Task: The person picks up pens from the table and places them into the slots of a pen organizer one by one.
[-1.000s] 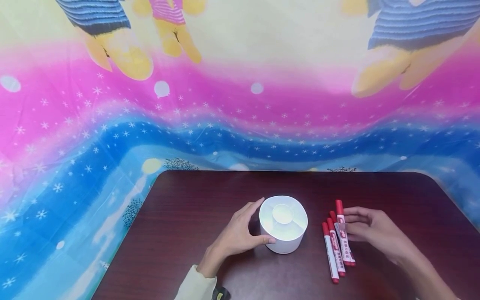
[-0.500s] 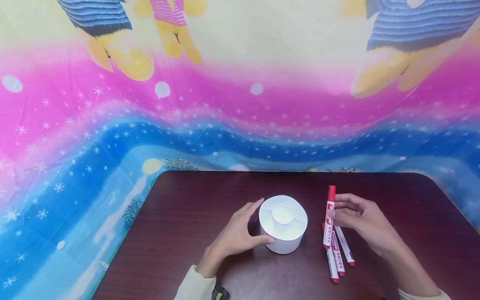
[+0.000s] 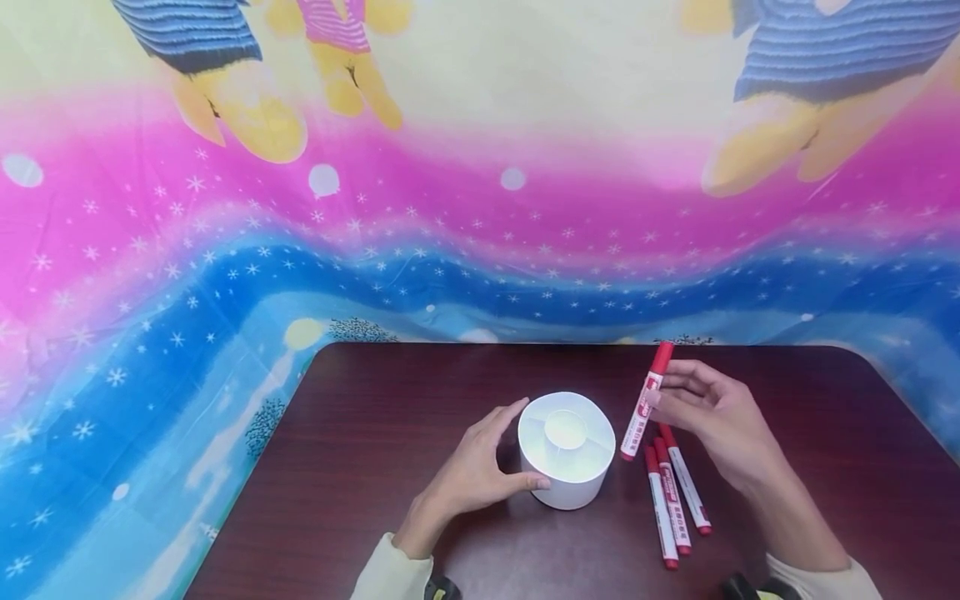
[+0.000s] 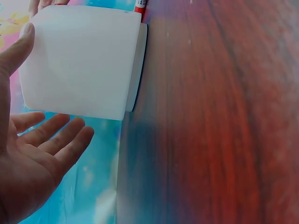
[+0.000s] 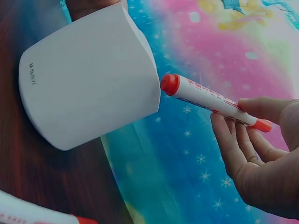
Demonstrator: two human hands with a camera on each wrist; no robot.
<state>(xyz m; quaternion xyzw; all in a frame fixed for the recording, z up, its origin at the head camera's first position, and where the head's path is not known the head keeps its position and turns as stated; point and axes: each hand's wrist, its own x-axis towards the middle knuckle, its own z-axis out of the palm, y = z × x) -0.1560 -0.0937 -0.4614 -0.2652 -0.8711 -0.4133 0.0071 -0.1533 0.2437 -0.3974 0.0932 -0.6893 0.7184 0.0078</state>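
Observation:
On the brown table stands a white round pen holder (image 3: 566, 492) with several compartments and a round one in the middle. My left hand (image 3: 480, 467) holds it from the left, thumb at the front and fingertips along the far left side. My right hand (image 3: 716, 417) pinches a red-capped white marker (image 3: 637, 423) between thumb and fingers. The marker is tilted, cap up, its red lower end just right of the holder. In the right wrist view, this marker (image 5: 205, 96) appears close to the pen holder's rim (image 5: 158, 91).
Three more red-capped markers (image 3: 672, 504) lie side by side on the table (image 3: 405, 400), right of the holder and below my right hand. A colourful printed cloth (image 3: 465, 208) hangs behind the table's far edge.
My right hand has lifted one marker off the group and carried it up and left toward the holder, tilting it. My left hand and the holder have stayed put.

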